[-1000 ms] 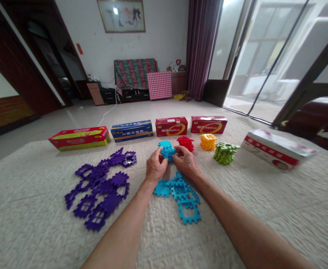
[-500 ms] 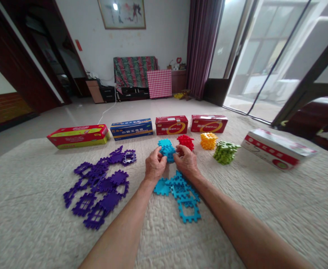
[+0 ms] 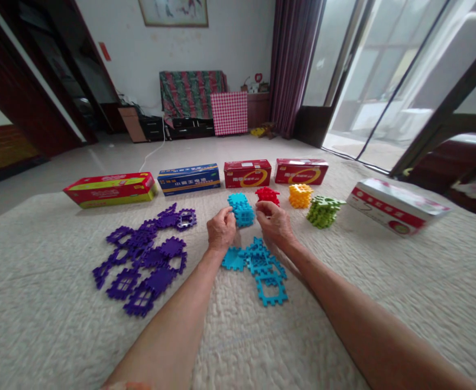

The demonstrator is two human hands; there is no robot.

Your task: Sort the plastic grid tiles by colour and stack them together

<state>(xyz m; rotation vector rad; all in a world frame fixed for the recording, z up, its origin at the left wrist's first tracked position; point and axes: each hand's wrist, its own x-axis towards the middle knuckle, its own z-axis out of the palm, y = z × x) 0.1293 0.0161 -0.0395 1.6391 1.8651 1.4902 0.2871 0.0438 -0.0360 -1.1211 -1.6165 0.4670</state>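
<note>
A stack of light-blue interlocking tiles (image 3: pixel 242 211) stands upright on the pale textured cover between my two hands. My left hand (image 3: pixel 220 230) is beside the stack's left face, fingers loosely curled; its fingertips look close to or touching the edge. To the right, with a small gap from the stack, my right hand (image 3: pixel 276 223) has bent, parted fingers and nothing visible in them. Loose light-blue tiles (image 3: pixel 271 290) lie nearer me, some solid and some with window openings. Behind my right hand is a red tile stack (image 3: pixel 267 195), partly hidden.
Purple tiles (image 3: pixel 159 279) spread out at left. A yellow tile stack (image 3: pixel 301 195) and a green one (image 3: pixel 324 211) stand at right. Behind are a red-yellow box (image 3: pixel 110 190), a blue box (image 3: pixel 189 180) and two red boxes (image 3: pixel 248 174); a white-red box (image 3: pixel 396 208) lies at far right.
Both hands have drawn slightly apart, leaving the light-blue stack standing between them, with more of its sides showing. The camera view has tilted down a little.
</note>
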